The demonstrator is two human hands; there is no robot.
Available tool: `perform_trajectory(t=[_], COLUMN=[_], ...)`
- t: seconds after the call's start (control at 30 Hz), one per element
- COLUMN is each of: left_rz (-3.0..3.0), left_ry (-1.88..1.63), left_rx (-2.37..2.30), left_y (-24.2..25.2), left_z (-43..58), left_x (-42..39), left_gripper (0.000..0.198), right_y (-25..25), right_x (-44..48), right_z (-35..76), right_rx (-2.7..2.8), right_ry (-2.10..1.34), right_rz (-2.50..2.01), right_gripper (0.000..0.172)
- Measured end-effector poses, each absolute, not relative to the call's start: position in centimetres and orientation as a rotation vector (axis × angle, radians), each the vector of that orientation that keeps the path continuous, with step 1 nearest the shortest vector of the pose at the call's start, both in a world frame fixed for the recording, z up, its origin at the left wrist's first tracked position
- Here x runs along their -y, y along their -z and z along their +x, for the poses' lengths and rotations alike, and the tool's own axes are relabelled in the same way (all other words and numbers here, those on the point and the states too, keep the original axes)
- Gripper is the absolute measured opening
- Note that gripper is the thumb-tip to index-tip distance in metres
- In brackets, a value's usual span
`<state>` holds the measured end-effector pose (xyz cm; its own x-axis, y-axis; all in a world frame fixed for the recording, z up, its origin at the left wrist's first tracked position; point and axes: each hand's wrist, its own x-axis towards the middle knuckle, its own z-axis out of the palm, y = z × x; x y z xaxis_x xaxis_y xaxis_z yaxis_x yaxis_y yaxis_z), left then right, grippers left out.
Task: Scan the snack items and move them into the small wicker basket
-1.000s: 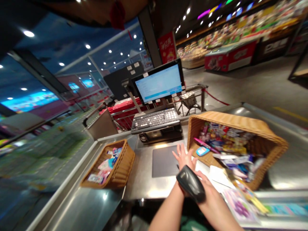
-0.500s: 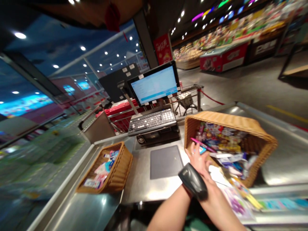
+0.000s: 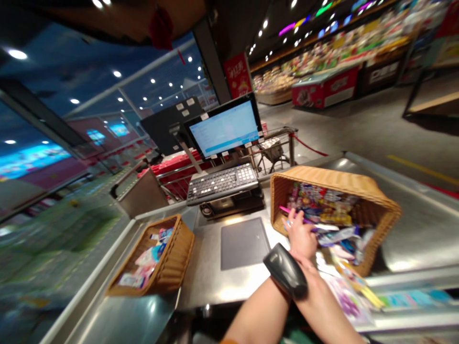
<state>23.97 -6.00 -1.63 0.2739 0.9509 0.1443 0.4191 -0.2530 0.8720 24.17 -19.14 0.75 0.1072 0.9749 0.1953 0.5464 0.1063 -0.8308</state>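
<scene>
My left hand (image 3: 302, 236) reaches over the near left rim of the large wicker basket (image 3: 332, 177), its fingers bent and apart. They touch a thin pink-and-purple item (image 3: 285, 209) lying on many small wrapped packets (image 3: 333, 217); nothing is clearly gripped. Crossed over the left wrist, my right hand (image 3: 303, 263) is closed on a black handheld scanner (image 3: 286, 270); the scanner hides part of its fingers. Beside the left forearm, a grey pad (image 3: 244, 243) lies flat on the metal counter (image 3: 204, 267).
At the left is a smaller wicker basket (image 3: 175, 258) with several packages. A keyboard (image 3: 222, 184) and a lit monitor (image 3: 225, 126) stand behind the pad. Bags and packets (image 3: 346, 298) lie below the large basket, at the counter's near right. A trolley (image 3: 272, 150) stands behind.
The view has shifted slightly. My left fingers have bent and moved a little to the right over the packets; the blue-and-white card under them is no longer seen. The scanner stays in my right hand.
</scene>
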Motion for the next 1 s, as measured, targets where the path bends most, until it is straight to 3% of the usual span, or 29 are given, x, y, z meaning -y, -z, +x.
perform_trajectory(t=[0.3,0.7,1.0], left_rz=[1.335,0.906,0.845], left_ry=[-1.249,-1.575,-1.644], left_rx=[-1.477,-1.441,-1.481], left_y=[2.5,3.0,3.4], left_z=[16.0,9.0,6.7], left_x=[2.9,2.3,2.0], left_gripper=[0.01,0.039,0.039], right_y=[-1.7,-2.3,-1.7], right_x=[19.0,18.7,18.7], right_z=[23.8,22.9,22.6], right_rx=[1.552,1.565,1.513], right_ry=[-0.704,-0.722,-0.702], right_rz=[-1.519,-1.48,-1.471], right_gripper=[0.046,0.054,0.048])
